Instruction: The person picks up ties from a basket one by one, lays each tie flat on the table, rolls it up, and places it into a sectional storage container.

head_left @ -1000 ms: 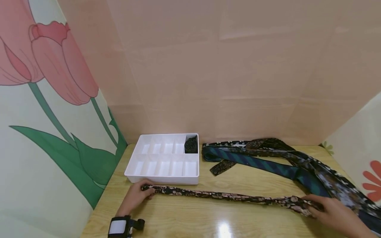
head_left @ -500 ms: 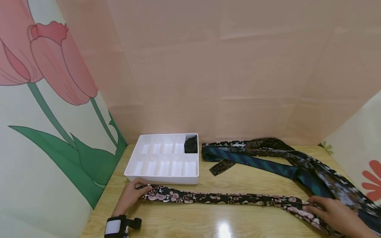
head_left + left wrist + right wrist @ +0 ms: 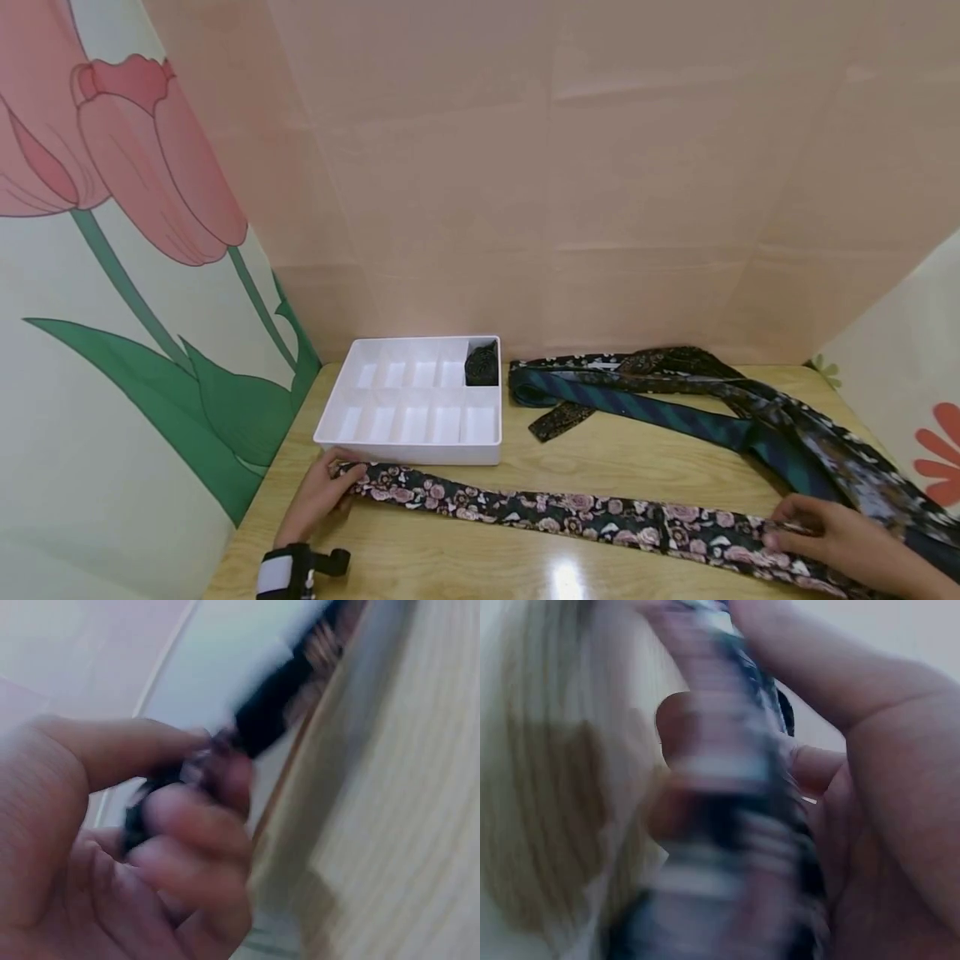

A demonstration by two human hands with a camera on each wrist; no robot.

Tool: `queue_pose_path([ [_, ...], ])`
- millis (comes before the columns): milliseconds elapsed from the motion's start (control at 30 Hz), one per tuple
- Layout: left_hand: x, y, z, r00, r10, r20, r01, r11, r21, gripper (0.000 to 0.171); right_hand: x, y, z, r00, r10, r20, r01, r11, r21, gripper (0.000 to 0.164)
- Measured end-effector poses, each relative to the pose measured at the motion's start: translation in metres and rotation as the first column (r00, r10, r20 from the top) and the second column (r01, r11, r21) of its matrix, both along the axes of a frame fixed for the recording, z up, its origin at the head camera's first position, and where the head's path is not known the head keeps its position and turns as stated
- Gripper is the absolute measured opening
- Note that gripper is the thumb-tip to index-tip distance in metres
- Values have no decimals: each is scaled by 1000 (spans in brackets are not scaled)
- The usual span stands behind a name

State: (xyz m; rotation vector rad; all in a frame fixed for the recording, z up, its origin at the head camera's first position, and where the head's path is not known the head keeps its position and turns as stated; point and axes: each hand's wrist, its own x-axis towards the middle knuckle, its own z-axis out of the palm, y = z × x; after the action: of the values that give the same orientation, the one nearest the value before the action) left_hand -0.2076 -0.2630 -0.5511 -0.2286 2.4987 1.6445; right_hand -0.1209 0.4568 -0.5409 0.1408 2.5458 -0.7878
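Observation:
A black necktie with pink roses (image 3: 570, 515) stretches across the front of the table in the head view, its patterned face turned up. My left hand (image 3: 318, 492) pinches its left end between thumb and fingers, close to the front left corner of the white tray. In the left wrist view the fingers (image 3: 195, 847) curl round the dark cloth. Farther along, at the right, my right hand (image 3: 840, 537) grips the tie between thumb and fingers. The right wrist view shows the flowered cloth (image 3: 720, 825) blurred, running through that hand and on past it.
A white divided tray (image 3: 420, 454) stands at the back left, with a rolled dark tie (image 3: 482, 364) in its back right compartment. Several more ties, one of them a green and blue striped tie (image 3: 660, 418), lie in a heap at the back right. A papered wall (image 3: 555, 208) rises behind the table.
The rose tie has gone from a narrow, bunched strip to a wide, flat band with its pattern up. My left hand has shifted slightly left; more tie now hangs past my right hand.

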Motion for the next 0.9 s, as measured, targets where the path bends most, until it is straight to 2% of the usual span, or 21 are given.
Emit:
queue_pose_path([
  [100,0,-1,-5,1000,-4,0,4,1000,-1,32,-1,7,-6,999,-29,38,30,999,-13,57],
  [167,1,-2,-7,1000,4,-9,-5,1000,-22,32,0,10,-9,999,-27,19,27,1000,-11,56],
  [400,1,-6,-6,999,36,0,-36,996,-86,35,3,2,-5,984,-46,-171,65,992,107,26],
  [500,2,-10,-6,1000,28,-4,-29,995,-96,35,2,-1,-3,977,-10,-211,45,986,163,20],
  [667,3,-16,-5,999,30,-23,-33,987,-155,32,-2,0,-6,968,68,-241,-12,974,228,21],
  [833,4,-20,-2,999,27,-35,-35,968,-248,38,-8,-4,-14,966,103,-236,-41,967,252,27],
  [900,5,-20,1,999,27,-35,-36,953,-300,40,-8,-7,-16,954,128,-271,-51,961,273,28],
])
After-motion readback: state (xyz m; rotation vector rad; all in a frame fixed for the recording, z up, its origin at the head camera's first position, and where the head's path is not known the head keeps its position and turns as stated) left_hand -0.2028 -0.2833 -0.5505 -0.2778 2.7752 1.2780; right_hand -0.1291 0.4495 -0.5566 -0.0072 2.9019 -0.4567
